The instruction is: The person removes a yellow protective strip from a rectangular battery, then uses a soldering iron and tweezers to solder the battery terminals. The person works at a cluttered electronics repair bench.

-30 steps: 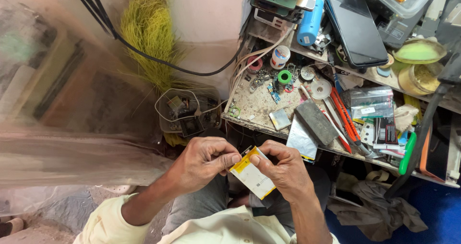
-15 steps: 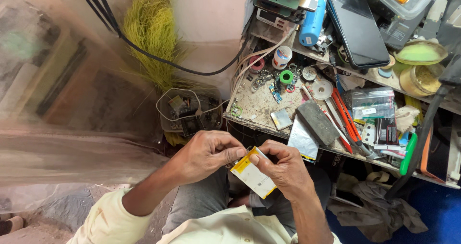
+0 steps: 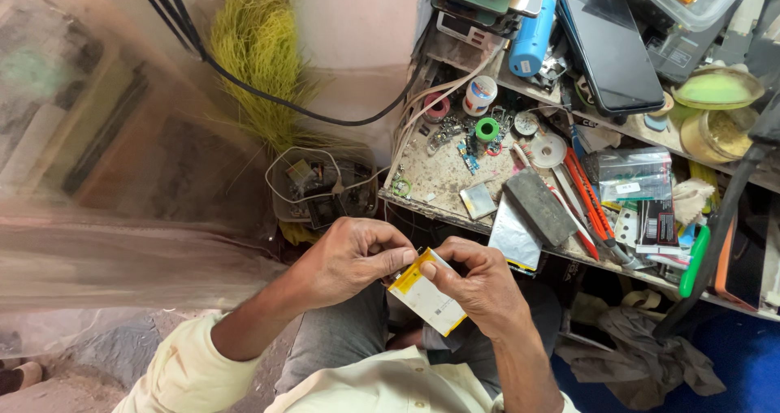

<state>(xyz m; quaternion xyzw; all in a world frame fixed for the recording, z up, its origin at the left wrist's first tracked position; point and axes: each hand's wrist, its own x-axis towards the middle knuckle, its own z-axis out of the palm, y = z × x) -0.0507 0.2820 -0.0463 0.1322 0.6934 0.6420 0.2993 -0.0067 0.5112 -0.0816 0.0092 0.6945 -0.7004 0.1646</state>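
- A sheet of clear plastic film (image 3: 97,242) is seen at the far left, and a tuft of yellow-green bristles (image 3: 256,51) is crossed by a black cable (image 3: 268,100); a swinging elbow could be caught there, though both lie well apart from the hands.
- A small bin (image 3: 321,190) full of scraps is placed just beyond the knuckles, below the edge of the surface; anything let slip from the fingers is likely to be lost among that clutter.
- The left hand (image 3: 349,259) is closed in a pinching grip on the yellow-taped top corner of a flat white battery pack (image 3: 426,295), which is held in the air over the lap, clear of the surface.
- The right hand (image 3: 483,283) is wrapped around the pack's right edge, the thumb pressed onto the yellow tape. The pack looks thin and soft, so it may be bent or punctured if a nail is driven in too hard, and the tape may be torn unevenly.
- The cluttered surface (image 3: 439,177) is crowded at its near edge with a silvery pouch (image 3: 513,236), a dark block (image 3: 540,208) and an orange-handled tool (image 3: 587,198); these could be knocked off by a raised hand.
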